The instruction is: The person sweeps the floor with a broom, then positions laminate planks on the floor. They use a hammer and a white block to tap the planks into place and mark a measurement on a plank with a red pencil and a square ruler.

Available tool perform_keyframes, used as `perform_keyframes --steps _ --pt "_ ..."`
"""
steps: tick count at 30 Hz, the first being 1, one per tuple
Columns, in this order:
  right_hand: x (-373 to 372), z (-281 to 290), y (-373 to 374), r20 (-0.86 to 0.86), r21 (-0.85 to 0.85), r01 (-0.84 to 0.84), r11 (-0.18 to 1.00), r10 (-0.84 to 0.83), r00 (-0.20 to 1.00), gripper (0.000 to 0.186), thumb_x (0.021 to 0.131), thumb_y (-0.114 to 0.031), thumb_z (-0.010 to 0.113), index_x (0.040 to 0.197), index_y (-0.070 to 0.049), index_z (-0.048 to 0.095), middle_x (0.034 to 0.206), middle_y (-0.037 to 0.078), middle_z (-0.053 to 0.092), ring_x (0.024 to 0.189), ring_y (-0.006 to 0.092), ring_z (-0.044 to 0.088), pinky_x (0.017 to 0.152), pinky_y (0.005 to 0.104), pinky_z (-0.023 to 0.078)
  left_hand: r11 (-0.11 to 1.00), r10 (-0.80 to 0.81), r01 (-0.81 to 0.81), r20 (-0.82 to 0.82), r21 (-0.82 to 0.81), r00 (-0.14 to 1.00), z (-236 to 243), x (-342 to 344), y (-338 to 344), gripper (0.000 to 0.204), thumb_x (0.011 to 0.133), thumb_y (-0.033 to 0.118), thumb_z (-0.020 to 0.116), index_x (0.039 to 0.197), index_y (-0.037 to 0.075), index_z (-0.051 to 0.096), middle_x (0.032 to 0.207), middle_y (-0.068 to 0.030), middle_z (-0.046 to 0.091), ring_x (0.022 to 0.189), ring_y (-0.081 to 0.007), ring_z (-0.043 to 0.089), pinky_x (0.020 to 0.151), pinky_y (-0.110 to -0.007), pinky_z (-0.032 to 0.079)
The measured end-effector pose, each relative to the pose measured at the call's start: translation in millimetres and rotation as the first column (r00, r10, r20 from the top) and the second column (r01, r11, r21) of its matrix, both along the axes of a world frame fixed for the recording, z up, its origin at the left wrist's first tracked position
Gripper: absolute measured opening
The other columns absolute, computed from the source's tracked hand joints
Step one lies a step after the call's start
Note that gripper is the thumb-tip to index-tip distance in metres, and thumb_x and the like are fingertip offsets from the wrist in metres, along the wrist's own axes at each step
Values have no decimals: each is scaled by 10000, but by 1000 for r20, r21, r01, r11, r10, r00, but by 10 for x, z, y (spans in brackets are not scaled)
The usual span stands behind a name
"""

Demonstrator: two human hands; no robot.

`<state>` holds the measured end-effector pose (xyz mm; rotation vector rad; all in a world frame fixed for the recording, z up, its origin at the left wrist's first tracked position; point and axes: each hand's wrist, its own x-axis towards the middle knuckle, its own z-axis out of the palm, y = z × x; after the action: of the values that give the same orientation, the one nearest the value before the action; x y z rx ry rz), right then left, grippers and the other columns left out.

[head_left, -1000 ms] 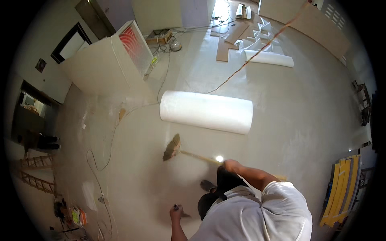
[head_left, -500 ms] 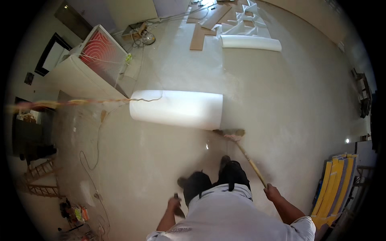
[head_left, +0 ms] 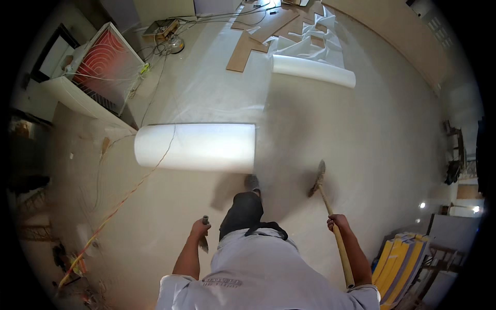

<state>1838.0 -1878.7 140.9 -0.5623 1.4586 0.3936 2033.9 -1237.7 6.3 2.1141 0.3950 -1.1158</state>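
My right hand (head_left: 338, 223) is closed round the wooden handle of a long broom (head_left: 342, 252). The handle's rear end runs back beside my forearm, and the dirty broom head (head_left: 316, 181) is out in front on the right, turned lengthwise. In my left hand (head_left: 198, 229), held low at my left side, is a putty knife or trowel with a dark handle and a pointed blade (head_left: 204, 243). Left of centre on the floor lies a wide white roll of underlay (head_left: 195, 148). One of my dark shoes (head_left: 251, 182) is at its near right corner.
A second white roll (head_left: 313, 70) lies beyond, near brown planks (head_left: 276, 25) on laid sheeting. A panel with red coils (head_left: 102, 58) leans at left. A twisted yellow-red cord (head_left: 116, 211) crosses the left side. Yellow-and-grey bundles (head_left: 401, 266) stand at lower right.
The broom head has come away from the roll, rightward, and turned. My right hand now grips farther down the handle. I have stepped forward, and the cord has swung to a diagonal.
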Motion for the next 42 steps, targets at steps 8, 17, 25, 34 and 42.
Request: perform_keyframes --steps 8,17,25,34,42 --pt "1597 801 -713 -21 -188 -422 887 426 904 114 933 -79 555 858 -17 495 666 60 512 496 119 465 428 268 392 993 106 -113 -177 -33 979 -122 1001 -1000 200 802 211 714 794 22 649 637 -136 661 565 -249 673 543 -397 531" --pt "4569 996 -1681 -8 -214 -647 732 661 751 103 928 -98 576 894 -31 506 696 64 525 510 114 469 429 250 383 920 390 -382 119 -89 913 608 3026 -2269 287 819 196 705 1050 34 649 687 -64 633 540 -177 621 532 -344 519" --pt "6833 1290 -2232 46 -80 -767 637 771 635 116 930 -101 570 956 -21 490 734 62 518 505 92 439 415 226 369 813 582 -581 -53 29 812 853 2652 -3204 314 801 277 691 983 22 669 706 -106 678 608 -215 674 614 -369 550" --pt "8343 1101 -2295 105 -171 -941 290 956 276 166 946 -165 550 868 -34 486 709 76 541 505 137 512 421 285 432 702 701 -712 -210 30 682 900 1877 -4235 258 849 261 685 935 18 688 696 -116 687 615 -229 677 598 -385 528" --pt "8503 604 -2508 159 -60 -935 350 928 337 161 935 -143 561 848 -28 488 706 81 542 507 128 518 419 271 433 785 579 -579 71 220 812 712 1862 -4604 256 859 234 659 976 10 697 797 -176 718 704 -283 712 653 -400 539"
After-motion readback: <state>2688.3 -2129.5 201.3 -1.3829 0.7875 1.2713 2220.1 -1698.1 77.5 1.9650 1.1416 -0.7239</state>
